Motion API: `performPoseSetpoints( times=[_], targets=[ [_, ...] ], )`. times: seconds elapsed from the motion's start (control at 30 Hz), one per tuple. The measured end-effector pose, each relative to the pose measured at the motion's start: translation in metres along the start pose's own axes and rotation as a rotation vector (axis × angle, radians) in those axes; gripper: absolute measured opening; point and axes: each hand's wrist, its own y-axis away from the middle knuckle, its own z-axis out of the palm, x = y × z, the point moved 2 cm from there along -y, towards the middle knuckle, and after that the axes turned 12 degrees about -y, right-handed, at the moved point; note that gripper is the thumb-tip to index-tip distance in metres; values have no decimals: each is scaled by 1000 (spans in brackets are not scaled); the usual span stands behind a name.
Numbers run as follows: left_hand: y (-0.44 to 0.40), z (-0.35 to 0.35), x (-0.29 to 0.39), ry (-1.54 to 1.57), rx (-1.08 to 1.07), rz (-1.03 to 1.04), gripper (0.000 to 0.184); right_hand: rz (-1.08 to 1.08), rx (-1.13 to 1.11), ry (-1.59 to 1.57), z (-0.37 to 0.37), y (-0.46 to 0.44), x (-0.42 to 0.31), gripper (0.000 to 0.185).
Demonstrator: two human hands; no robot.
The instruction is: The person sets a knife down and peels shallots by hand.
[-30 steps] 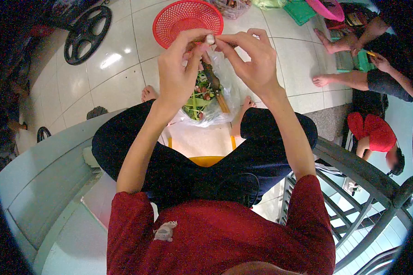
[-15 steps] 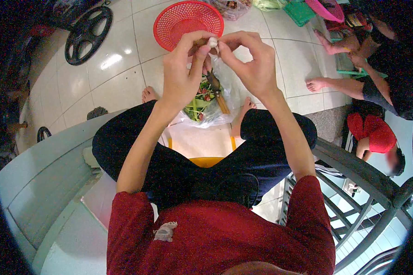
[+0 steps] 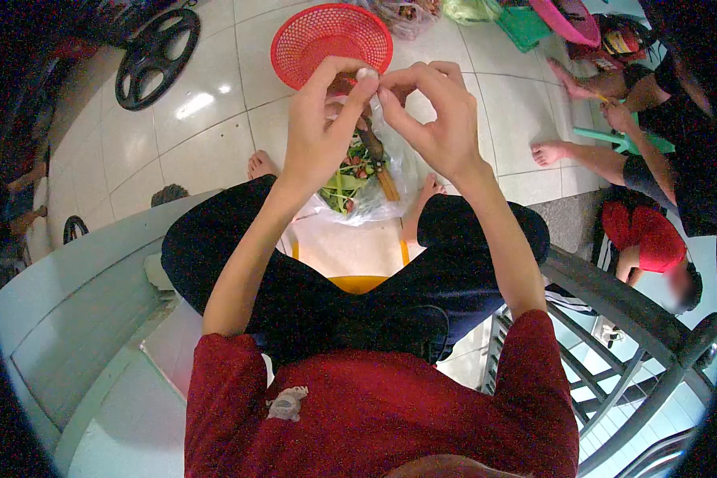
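Observation:
My left hand (image 3: 323, 119) is closed, pinching a small white piece (image 3: 366, 74) that looks like garlic between thumb and forefinger. Beside it, the thumb and forefinger of my right hand (image 3: 434, 119) come together in a pinch; whatever lies between them is too small to make out. Under both hands a clear plastic bag (image 3: 370, 213) lies spread on the floor, bearing green leafy scraps (image 3: 341, 191) with reddish bits. A long thing with a pale wooden-looking end (image 3: 388, 185) and a dark upper part lies across the scraps. Just beyond my hands sits a red plastic basket (image 3: 331, 40).
A black steering wheel (image 3: 158, 60) is at the far left. Bags (image 3: 406, 16), a green basket (image 3: 522, 28) and a pink basin (image 3: 566, 20) stand at the back right. Another person's foot (image 3: 548, 153) rests at right; a person in red (image 3: 645, 235) is beyond the dark railing (image 3: 613, 291).
My right fingertips have come away slightly from the white piece, which stays in my left hand. The person at the right has moved their hands a little.

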Motion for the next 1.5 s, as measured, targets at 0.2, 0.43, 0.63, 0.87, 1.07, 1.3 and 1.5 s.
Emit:
performPoseSetpoints(
  times=[0.2, 0.43, 0.63, 0.87, 1.07, 1.3, 1.5],
  targets=[
    [-7, -6, -10, -139, 83, 172, 16, -11, 35, -8, -1, -1, -2, 12],
    [-5, -2, -1, 217, -50, 13, 20, 95, 86, -145, -3, 0, 3, 13],
    [-2, -2, 3, 258, -110, 21, 23, 332, 116, -710, 6, 4, -4, 8],
    [-3, -6, 5, 215, -105, 127, 24, 463, 139, -1142, 11, 7, 8, 11],
    [-5, -4, 11, 197, -39, 127, 25, 418, 206, -1077, 8, 2, 6, 14],
    [-5, -7, 10, 124, -23, 114, 21, -36, 133, -170, -2, -4, -2, 20],
    [-5, -6, 4, 169, 33, 81, 17, -89, 135, -42, 2, 0, -4, 18]
  ],
)
